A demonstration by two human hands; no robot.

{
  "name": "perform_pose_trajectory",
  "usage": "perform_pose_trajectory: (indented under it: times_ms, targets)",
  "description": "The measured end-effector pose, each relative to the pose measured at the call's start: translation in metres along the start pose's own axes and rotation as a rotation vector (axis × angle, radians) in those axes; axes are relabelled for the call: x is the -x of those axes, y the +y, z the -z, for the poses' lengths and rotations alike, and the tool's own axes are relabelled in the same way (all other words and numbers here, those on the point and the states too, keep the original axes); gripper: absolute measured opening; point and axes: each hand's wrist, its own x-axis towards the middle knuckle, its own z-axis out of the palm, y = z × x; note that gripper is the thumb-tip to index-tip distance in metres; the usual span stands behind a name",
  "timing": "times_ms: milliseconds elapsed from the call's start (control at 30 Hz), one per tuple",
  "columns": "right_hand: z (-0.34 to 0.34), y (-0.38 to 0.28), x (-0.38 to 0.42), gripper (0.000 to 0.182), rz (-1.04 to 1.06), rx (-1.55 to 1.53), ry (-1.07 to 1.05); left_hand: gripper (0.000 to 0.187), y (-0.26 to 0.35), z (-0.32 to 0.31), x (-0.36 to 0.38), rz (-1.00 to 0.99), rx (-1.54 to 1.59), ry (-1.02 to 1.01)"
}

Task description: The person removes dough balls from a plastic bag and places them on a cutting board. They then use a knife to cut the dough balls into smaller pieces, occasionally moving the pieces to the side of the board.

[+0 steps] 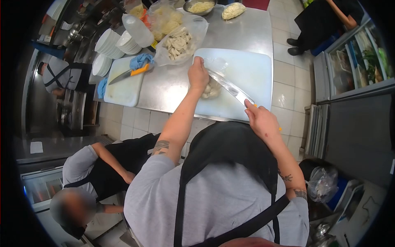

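My right hand (261, 120) grips the orange handle of a knife (230, 88). Its wide blade slants up and left across a clear plastic bag (210, 90) with pale food inside. The bag lies on a large white cutting board (251, 68). At the board's left side, my left hand (198, 75) is closed on the bag by the blade's far end; its fingertips are partly hidden. Loose clear plastic shows on the far side of the blade.
Left on the steel table (160, 96) lies a smaller board (125, 92) with an orange-handled knife (127, 74) and a blue cloth (140, 61). Beyond are stacked white bowls (109, 43), an open bag of pale pieces (177, 43) and a metal bowl (199, 6). Several co-workers stand around.
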Motion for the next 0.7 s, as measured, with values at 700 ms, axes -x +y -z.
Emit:
perform_pose_trajectory:
  times_ms: [700]
  targets:
    - [0.007,-0.037,-0.049,0.044,0.045,0.018,-0.043,0.006,0.059,0.005,0.057,-0.216,0.357,-0.068]
